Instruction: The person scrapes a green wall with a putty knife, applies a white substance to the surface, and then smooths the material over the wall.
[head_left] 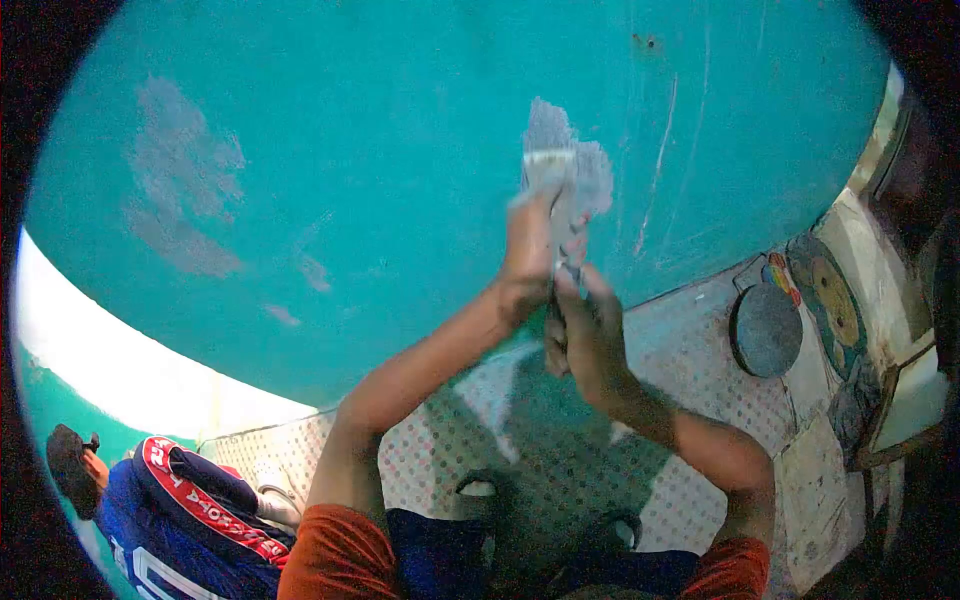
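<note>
Head view shows my left hand (528, 255) wrapped shut round the upper shaft of the scraper (546, 165). My right hand (588, 340) is shut on the handle just under it, and the two hands touch. Nothing else is in either grip. The blade lies against the wall (400, 150), on the left half of a grey patch (597, 182), and I cannot tell how steeply it is tilted.

I judge this stroke goes best with the upper hand pressing the blade into the patch while the lower one only steers. The blade should stay low to the wall, with even pressure across its width so no ridge is left at the patch's edge. Short passes from the patch's middle outward should feather it into the paint.

Well left of the patch are other grey smears (180, 210). Below it is the dotted floor (690, 340), and a round grey disc (765, 328) lies down to its right. Far down to its left is another person's blue jersey (170, 510), well apart from my arms.
</note>
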